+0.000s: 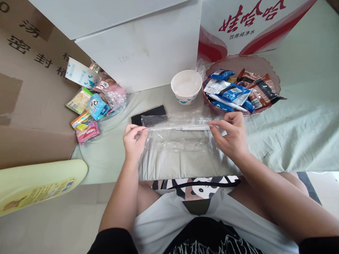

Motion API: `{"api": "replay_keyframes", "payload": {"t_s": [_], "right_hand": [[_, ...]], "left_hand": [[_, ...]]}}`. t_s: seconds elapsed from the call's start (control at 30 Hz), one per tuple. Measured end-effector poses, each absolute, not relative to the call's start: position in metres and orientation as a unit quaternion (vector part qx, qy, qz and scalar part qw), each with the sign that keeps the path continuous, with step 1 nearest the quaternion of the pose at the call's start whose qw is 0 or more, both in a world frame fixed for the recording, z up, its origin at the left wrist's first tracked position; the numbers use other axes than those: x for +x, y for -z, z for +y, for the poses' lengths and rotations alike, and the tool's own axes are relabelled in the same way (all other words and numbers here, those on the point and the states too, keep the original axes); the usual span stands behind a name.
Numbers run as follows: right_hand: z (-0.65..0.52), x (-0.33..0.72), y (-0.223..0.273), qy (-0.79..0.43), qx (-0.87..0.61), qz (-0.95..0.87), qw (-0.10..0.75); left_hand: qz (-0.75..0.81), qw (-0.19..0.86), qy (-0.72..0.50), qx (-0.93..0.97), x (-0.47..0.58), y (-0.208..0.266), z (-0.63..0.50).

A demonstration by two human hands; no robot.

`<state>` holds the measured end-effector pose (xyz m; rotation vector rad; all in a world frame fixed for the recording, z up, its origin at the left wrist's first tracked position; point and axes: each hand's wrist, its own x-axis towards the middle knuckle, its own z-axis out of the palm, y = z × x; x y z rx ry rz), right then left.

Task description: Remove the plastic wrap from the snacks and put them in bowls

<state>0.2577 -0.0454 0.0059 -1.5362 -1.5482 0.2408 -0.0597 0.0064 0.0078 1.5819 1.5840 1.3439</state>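
Observation:
A clear plastic bag (180, 144) stretches flat between my two hands, above the cloth-covered table. My left hand (134, 143) pinches its left edge between thumb and fingertips. At the opposite end my right hand (230, 135) pinches the edge in the same way. A thin white strip (194, 128) lies along the bag's fold and runs to my right fingertips; whether it is inside the bag or on it, I cannot tell. Part of a dark phone (149, 112) shows just behind the bag, partly under the film.
A white paper bowl (185, 99) stands behind the bag. To its right, a pink ribbed basket (271, 72) holds several blue and brown snack packets. Small colourful packs (97, 106) and a paper cup (79, 74) lie at left. White boxes (148, 53) line the back.

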Motion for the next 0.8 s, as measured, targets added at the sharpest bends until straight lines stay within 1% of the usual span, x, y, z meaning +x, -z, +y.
{"api": "replay_keyframes", "payload": {"t_s": [0.07, 0.13, 0.2, 0.33, 0.4, 0.47, 0.53, 0.6, 0.7, 0.8], "right_hand": [[-0.047, 0.258, -0.011, -0.105, -0.607, -0.634, 0.468], [-0.050, 0.258, -0.015, -0.168, -0.577, -0.645, 0.472], [-0.052, 0.257, -0.017, -0.270, -0.565, -0.621, 0.471], [-0.054, 0.257, -0.015, -0.509, -0.522, -0.494, 0.473], [-0.053, 0.259, -0.013, -0.577, -0.474, -0.463, 0.478], [-0.050, 0.262, -0.012, -0.586, -0.447, -0.454, 0.501], [-0.048, 0.266, -0.011, -0.558, -0.444, -0.458, 0.531], [-0.045, 0.269, -0.010, -0.529, -0.454, -0.471, 0.541], [-0.045, 0.268, -0.009, -0.542, -0.442, -0.503, 0.508], [-0.052, 0.255, -0.010, -0.643, -0.359, -0.523, 0.429]], "left_hand": [[0.579, 0.256, -0.508, 0.585, -0.063, -0.007, 0.007], [0.564, 0.283, -0.526, 0.570, -0.064, -0.006, 0.007], [0.540, 0.340, -0.545, 0.544, -0.062, -0.008, 0.007], [0.515, 0.461, -0.565, 0.450, -0.058, -0.019, 0.005], [0.528, 0.518, -0.547, 0.393, -0.058, -0.025, 0.005], [0.546, 0.567, -0.508, 0.351, -0.058, -0.028, 0.006], [0.555, 0.604, -0.463, 0.336, -0.057, -0.029, 0.006], [0.560, 0.641, -0.398, 0.342, -0.055, -0.029, 0.005], [0.549, 0.696, -0.282, 0.367, -0.048, -0.029, 0.001], [0.532, 0.725, -0.210, 0.384, -0.041, -0.028, -0.003]]}}
